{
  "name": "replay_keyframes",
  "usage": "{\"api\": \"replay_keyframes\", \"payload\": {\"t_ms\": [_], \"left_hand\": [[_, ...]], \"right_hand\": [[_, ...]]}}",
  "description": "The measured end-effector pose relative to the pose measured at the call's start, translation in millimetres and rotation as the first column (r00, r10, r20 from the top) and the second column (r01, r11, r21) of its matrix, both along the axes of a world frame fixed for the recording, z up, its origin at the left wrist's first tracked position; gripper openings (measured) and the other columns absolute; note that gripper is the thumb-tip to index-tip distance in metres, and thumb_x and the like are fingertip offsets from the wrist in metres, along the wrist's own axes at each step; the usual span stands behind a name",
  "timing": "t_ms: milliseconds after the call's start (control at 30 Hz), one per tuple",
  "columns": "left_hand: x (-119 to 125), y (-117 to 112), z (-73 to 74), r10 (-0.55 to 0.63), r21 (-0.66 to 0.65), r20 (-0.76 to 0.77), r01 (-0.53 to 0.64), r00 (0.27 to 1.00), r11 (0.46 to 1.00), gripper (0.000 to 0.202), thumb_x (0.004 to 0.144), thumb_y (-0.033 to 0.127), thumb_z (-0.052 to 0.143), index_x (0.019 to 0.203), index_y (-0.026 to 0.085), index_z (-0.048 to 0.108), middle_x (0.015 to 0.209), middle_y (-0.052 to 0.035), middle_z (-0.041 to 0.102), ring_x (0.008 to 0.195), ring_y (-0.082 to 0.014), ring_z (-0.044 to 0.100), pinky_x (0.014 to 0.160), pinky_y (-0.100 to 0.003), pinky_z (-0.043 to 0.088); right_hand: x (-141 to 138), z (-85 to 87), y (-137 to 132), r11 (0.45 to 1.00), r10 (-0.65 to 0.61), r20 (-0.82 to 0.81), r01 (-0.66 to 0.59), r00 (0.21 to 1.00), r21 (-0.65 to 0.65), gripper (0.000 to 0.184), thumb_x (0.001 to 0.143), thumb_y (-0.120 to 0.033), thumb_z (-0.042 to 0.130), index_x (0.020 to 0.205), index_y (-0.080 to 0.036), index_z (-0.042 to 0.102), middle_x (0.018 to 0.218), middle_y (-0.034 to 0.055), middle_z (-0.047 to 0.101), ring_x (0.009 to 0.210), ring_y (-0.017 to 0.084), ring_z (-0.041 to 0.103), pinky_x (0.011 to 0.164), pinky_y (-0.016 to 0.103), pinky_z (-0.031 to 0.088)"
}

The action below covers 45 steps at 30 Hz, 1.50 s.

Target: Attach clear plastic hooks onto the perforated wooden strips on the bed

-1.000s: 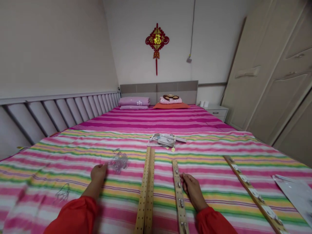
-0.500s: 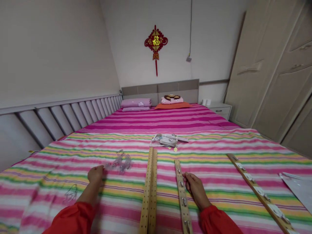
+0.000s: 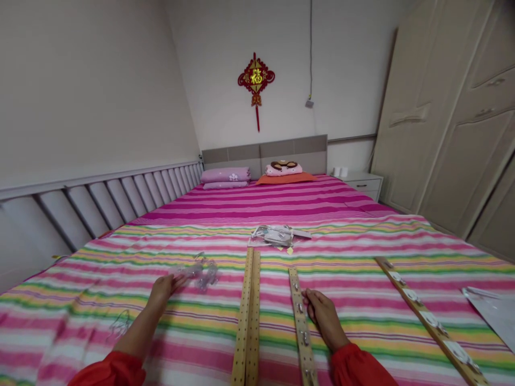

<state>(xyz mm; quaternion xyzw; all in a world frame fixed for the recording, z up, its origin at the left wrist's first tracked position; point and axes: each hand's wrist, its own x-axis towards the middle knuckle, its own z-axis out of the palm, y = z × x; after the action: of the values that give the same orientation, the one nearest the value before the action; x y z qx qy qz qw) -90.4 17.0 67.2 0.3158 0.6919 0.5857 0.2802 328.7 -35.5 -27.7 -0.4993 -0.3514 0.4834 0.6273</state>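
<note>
My left hand (image 3: pixel 164 288) lies on the striped bedspread (image 3: pixel 341 257), fingers stretched toward a small clear plastic bag (image 3: pixel 200 271) and touching its near edge. My right hand (image 3: pixel 322 313) rests with curled fingers against the right edge of a narrow perforated wooden strip (image 3: pixel 300 316) that carries several metal clips. A pair of bare perforated wooden strips (image 3: pixel 248 316) lies side by side between my two hands. Both sleeves are red.
A third wooden strip with white fittings (image 3: pixel 426 316) lies diagonally at the right, beside a grey plastic bag (image 3: pixel 493 313). A pile of packets (image 3: pixel 277 235) sits mid-bed. A wire piece (image 3: pixel 118 324) lies at the left. Pillows (image 3: pixel 225 176), a padded side rail (image 3: pixel 80 206) and a wardrobe (image 3: pixel 454 134) surround the bed.
My left hand has opened and reached forward to the clear plastic bag. My right hand has stayed on the clip strip. The view has tilted slightly downward.
</note>
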Motion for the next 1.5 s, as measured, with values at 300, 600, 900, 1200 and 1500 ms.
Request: {"api": "replay_keyframes", "payload": {"t_ms": [300,600,900,1200,1500], "left_hand": [[6,-9,10.0,-0.056,-0.029,0.204,0.064,0.977,0.998,0.009,0.072,0.008,0.057,0.065,0.013,0.055,0.063,-0.0043,0.069,0.058,-0.0182,0.069,0.053,-0.024,0.052],[13,-22,5.7,-0.093,0.049,0.307,0.082,0.947,0.995,0.027,0.078,0.001,0.044,0.058,0.019,0.043,0.062,-0.0101,0.07,0.076,-0.0222,0.072,0.076,-0.032,0.056],[7,-39,4.4,-0.132,-0.029,0.295,0.147,0.946,0.989,0.021,0.08,0.008,0.048,0.063,0.019,0.042,0.063,-0.0088,0.071,0.062,-0.021,0.071,0.059,-0.029,0.054],[3,-44,7.7,-0.133,-0.024,0.055,0.134,0.99,0.991,0.034,0.05,0.042,0.075,0.057,0.018,0.053,0.037,0.0106,0.038,0.035,-0.0062,0.039,0.043,-0.021,0.038],[84,-48,35.2,-0.332,0.23,-0.311,0.409,0.891,0.883,0.034,0.064,0.05,0.066,0.077,0.018,0.067,0.059,0.0001,0.062,0.055,-0.0151,0.056,0.055,-0.026,0.046]], "right_hand": [[-1,3.3,-2,1.0,0.006,-0.009,-0.007,1.0,-0.006,0.047,0.06,-0.062,0.067,0.06,-0.016,0.062,0.035,-0.0073,0.04,0.033,0.006,0.027,0.036,0.021,0.015],[-1,5.3,-3,0.999,0.021,0.007,-0.021,1.0,-0.026,0.047,0.058,-0.062,0.067,0.058,-0.016,0.061,0.034,-0.0075,0.038,0.034,0.007,0.026,0.038,0.022,0.014],[0,6.3,-4,0.998,0.035,0.019,-0.034,0.999,-0.053,0.047,0.055,-0.062,0.069,0.06,-0.015,0.062,0.033,-0.0089,0.034,0.034,0.006,0.024,0.039,0.023,0.013],[0,4.1,-3,0.998,0.032,0.032,-0.031,0.999,-0.052,0.044,0.058,-0.059,0.068,0.061,-0.015,0.063,0.033,-0.0084,0.036,0.034,0.007,0.026,0.04,0.023,0.014],[4,-4.5,2,0.999,0.041,-0.053,-0.042,0.998,-0.014,0.043,0.058,-0.055,0.071,0.062,-0.013,0.064,0.038,-0.0072,0.043,0.034,0.004,0.026,0.041,0.022,0.013]]}}
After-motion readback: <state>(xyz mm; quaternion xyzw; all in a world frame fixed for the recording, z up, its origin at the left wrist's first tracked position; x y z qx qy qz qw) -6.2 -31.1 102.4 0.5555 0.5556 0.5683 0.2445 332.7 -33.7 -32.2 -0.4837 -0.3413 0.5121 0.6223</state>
